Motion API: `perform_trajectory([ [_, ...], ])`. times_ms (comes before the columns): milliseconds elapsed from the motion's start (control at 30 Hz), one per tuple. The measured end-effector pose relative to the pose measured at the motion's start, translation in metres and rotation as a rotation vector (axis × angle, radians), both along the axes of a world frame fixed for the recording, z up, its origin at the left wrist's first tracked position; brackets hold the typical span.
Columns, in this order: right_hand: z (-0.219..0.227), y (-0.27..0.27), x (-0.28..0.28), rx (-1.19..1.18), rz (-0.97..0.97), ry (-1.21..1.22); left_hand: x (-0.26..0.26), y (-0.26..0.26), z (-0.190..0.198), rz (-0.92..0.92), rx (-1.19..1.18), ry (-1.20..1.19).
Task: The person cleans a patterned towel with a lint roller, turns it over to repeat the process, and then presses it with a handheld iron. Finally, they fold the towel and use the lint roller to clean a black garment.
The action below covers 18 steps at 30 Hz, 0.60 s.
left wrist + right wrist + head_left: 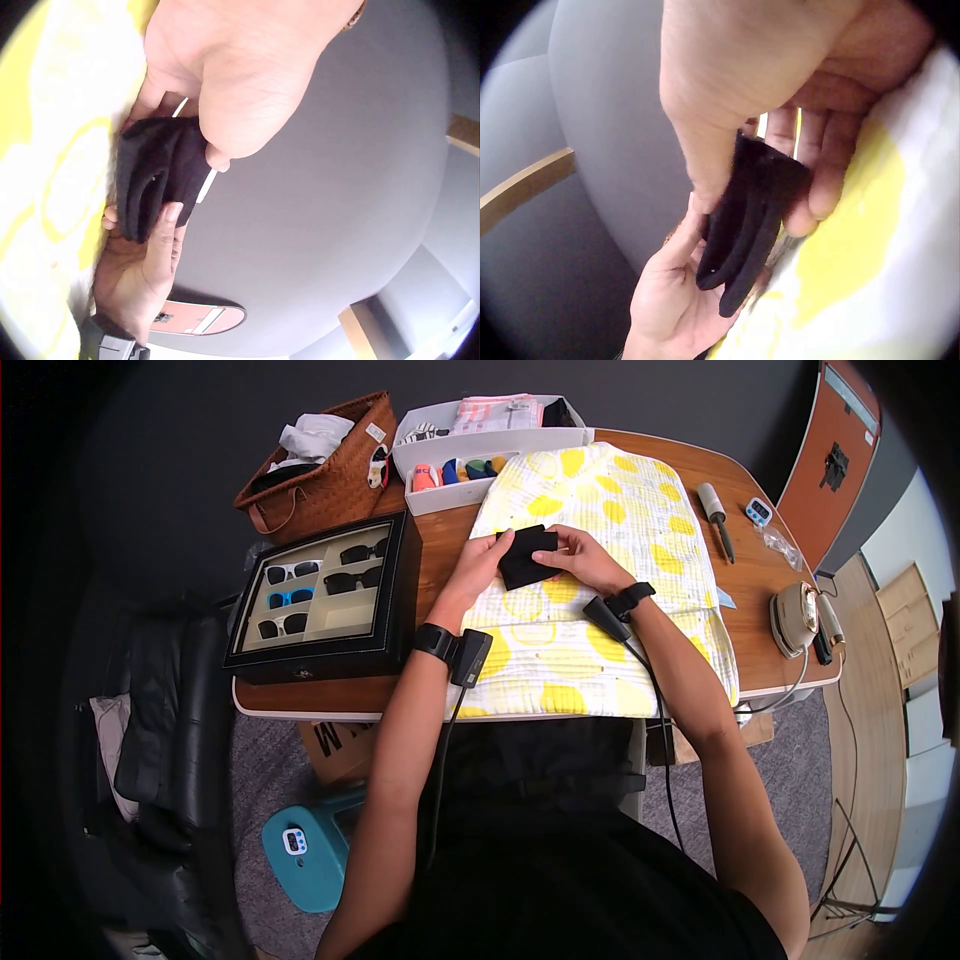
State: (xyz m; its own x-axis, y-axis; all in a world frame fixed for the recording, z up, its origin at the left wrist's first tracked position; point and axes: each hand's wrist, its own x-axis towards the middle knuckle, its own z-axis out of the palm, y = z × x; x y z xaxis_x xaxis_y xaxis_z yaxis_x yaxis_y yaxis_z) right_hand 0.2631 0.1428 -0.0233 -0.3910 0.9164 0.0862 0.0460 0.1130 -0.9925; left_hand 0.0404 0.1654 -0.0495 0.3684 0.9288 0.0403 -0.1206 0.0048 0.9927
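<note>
A folded black cloth [528, 558] is held between both hands just above a white cloth with yellow patches [600, 650]. My left hand [482, 565] pinches its left side, thumb on top. On the other side my right hand [590, 560] grips it, the thumb lying across its face. The left wrist view shows the black cloth [161, 176] in several layers, with the left hand [232, 82] at one end. In the right wrist view, folds hang open along an edge of the black cloth [746, 225], beside the right hand [742, 90].
At left stand a glasses case [400, 600] and a woven basket [335, 480]. White boxes [450, 497] with rolled and folded cloth items are at the back. A lint roller [716, 520], a timer [758, 512] and a beige appliance [793, 620] lie on the right.
</note>
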Motion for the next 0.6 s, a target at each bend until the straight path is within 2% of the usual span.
perform_trajectory([
  [100,-0.005,0.005,0.001,-0.044,-0.012,0.002,0.002,-0.006,0.008,-0.002,-0.046,-0.037],
  [167,-0.006,0.010,0.004,-0.064,0.003,-0.001,0.006,-0.012,0.009,-0.001,0.129,0.042],
  [267,-0.006,0.012,0.005,-0.091,-0.002,0.004,0.004,-0.010,0.005,-0.014,0.200,0.082],
  [333,-0.004,0.010,0.004,-0.099,-0.024,0.013,0.002,-0.004,0.001,-0.004,0.176,0.069],
  [500,0.001,-0.002,0.000,0.050,0.017,-0.009,0.006,-0.006,0.006,0.027,0.088,-0.037],
  [600,-0.007,0.010,0.002,-0.013,0.041,0.011,0.007,-0.010,0.009,-0.009,0.077,-0.059],
])
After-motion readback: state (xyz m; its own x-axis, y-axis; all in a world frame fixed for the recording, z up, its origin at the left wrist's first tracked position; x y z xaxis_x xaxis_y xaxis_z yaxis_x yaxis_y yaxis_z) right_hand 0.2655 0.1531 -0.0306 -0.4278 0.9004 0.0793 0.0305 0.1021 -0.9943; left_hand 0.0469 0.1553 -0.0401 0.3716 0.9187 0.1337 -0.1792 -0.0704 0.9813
